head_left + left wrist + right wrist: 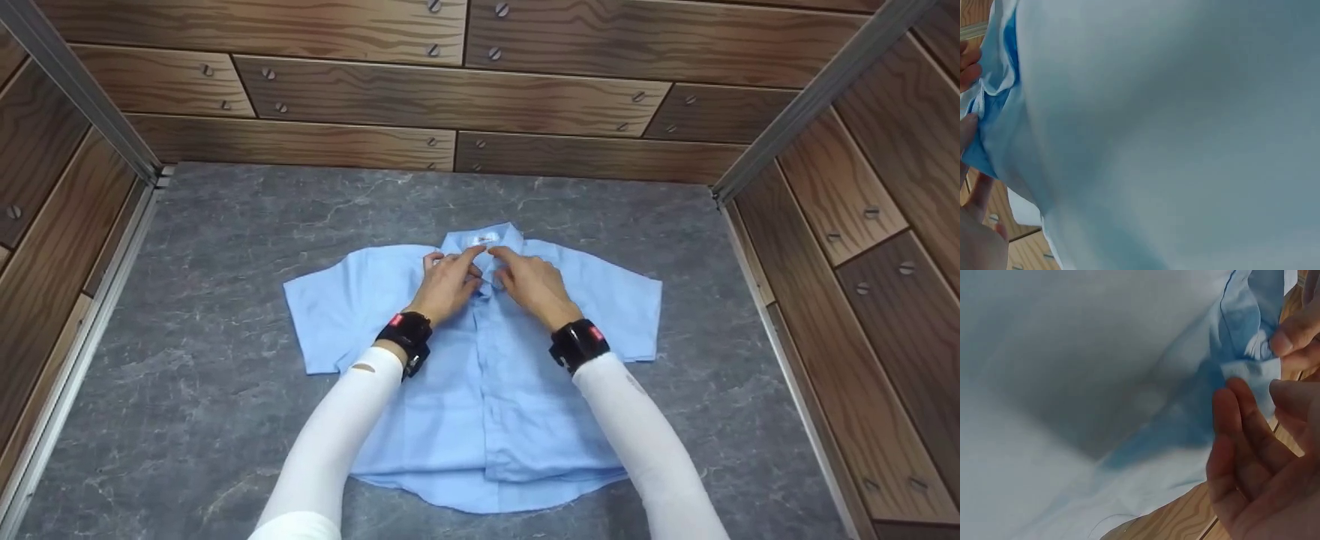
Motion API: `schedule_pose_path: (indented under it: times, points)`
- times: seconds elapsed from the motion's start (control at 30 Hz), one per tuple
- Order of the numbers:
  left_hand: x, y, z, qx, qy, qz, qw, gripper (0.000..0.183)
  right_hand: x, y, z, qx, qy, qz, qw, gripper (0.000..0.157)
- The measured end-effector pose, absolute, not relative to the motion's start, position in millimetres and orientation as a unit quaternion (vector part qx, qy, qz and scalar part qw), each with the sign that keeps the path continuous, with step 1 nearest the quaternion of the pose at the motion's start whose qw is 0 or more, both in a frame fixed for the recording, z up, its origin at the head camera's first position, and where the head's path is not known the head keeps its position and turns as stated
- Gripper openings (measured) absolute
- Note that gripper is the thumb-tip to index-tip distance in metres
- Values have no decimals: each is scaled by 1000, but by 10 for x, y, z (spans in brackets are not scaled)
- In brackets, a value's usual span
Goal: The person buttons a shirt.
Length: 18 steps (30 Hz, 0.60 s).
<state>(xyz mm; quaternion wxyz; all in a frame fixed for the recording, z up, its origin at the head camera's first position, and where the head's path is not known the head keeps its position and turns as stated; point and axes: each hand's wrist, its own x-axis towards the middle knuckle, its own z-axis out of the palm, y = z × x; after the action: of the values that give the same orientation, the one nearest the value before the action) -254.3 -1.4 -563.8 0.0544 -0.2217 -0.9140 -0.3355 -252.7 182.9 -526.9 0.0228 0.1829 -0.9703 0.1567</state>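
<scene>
A light blue short-sleeved shirt (pixel 420 435) lies front up with its sleeves spread and its collar (pixel 453 241) at the far end. Both hands meet just under the collar opening, at the top of the button placket (pixel 491 405). My left hand (pixel 442 289) pinches the cloth there between thumb and fingers. From the other side, my right hand (pixel 536 289) holds a corner of the cloth, its thumb and curled fingers showing around it in the right wrist view. Whether a button sits between the fingertips is hidden. Shirt cloth (pixel 1157 140) fills most of the left wrist view.
The shirt rests on a grey marbled surface (pixel 187 420). Wood-patterned panels (pixel 450 90) wall it in at the back and both sides, with metal rails (pixel 757 270) along the edges. Each wrist wears a black strapped camera (pixel 579 345) over a white sleeve.
</scene>
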Motion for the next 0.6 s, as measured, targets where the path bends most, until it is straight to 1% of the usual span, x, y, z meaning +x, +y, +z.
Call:
schedule_pose_path:
  times: [0.1,0.23,0.47,0.53,0.6]
  points:
    - [-2553,-20,-5627,-230,-913,-334,35,47,-2575,1871,-5261,186,-972,147,4,21]
    - [-2598,-36,-5564,-242,-917,-318,2,43,-2602,1914,-5249,204,-968,143,8,12]
    - [-2698,-71,-5394,-264,-943,-180,-91,44,-2566,1962,-5192,214,-963,163,13,11]
    - [-2707,-74,-5369,-278,-944,-154,-93,44,-2558,1983,-5181,207,-964,167,11,12]
    - [-2710,-75,-5361,-285,-943,-150,-79,43,-2556,2006,-5175,193,-967,169,4,13]
